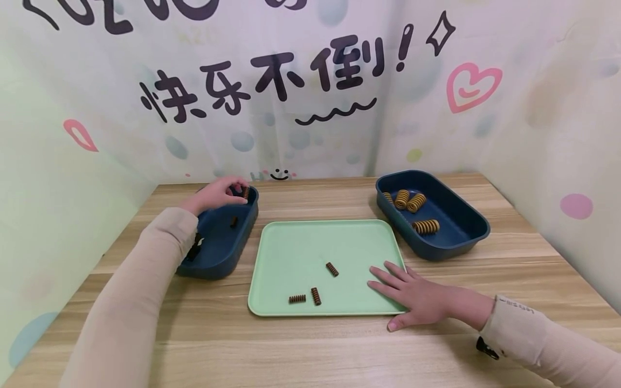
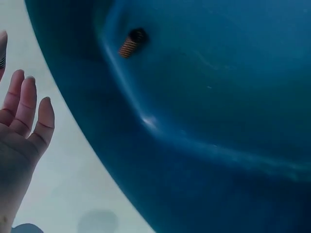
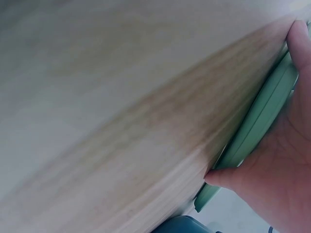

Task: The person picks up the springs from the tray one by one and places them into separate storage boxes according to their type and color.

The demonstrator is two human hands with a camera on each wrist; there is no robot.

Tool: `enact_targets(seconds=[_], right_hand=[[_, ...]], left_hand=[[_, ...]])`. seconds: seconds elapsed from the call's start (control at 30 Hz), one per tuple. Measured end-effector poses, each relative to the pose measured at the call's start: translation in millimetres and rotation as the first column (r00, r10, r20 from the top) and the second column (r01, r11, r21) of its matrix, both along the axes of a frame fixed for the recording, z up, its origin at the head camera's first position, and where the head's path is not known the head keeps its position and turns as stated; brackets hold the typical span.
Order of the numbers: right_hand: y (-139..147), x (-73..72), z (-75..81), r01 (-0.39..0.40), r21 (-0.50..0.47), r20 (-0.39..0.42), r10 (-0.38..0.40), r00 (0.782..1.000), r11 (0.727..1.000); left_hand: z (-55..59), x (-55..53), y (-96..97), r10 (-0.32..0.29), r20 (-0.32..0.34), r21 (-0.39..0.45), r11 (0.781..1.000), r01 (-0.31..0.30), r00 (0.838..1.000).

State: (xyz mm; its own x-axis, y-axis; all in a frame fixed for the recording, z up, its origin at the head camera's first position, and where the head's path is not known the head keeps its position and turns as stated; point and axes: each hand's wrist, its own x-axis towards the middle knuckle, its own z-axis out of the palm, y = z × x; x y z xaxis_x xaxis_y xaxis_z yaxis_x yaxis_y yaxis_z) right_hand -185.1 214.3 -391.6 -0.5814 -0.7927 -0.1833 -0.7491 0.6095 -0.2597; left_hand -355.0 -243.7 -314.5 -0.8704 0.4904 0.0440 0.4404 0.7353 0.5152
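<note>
My left hand [image 1: 220, 193] is over the far end of the left blue bin [image 1: 245, 237]. Thumb and fingertips pinch a small brown coil spring [image 1: 246, 193], just at the bin's rim. Another small brown spring [image 2: 132, 42] lies on that bin's floor, seen in the left wrist view. My right hand [image 1: 419, 296] rests with fingers spread on the right edge of the pale green tray [image 1: 291, 242], its thumb off the tray's near corner. Toward the front of the tray lie three small brown springs [image 1: 332, 269], apart from one another.
A second blue bin [image 1: 461, 229] stands to the right behind the tray, with several larger yellow-brown springs [image 1: 426, 227] inside. Everything sits on a wood-grain table [image 1: 301, 350]. A printed white curtain [image 1: 233, 145] closes off the back and both sides.
</note>
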Motion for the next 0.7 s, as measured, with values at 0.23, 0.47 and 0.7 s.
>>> enact_targets(seconds=[0.23,0.47,0.7], right_hand=[[-0.3,-0.1,0.8,0.0,-0.005,0.007,0.0,1.0,1.0],[-0.1,-0.6,0.9,0.003,-0.001,0.004,-0.003,1.0,1.0],[-0.4,-0.2,0.9,-0.009,-0.011,-0.003,0.009,1.0,1.0]], left_hand=[[-10.9,-0.4,-9.8,0.025,-0.013,-0.102,0.994,-0.026,1.0],[-19.5,-1.0,-20.2,0.043,0.039,-0.129,0.991,-0.038,0.998],[-31.8,-2.0,-31.6,0.045,0.111,-0.159,0.987,-0.027,0.993]])
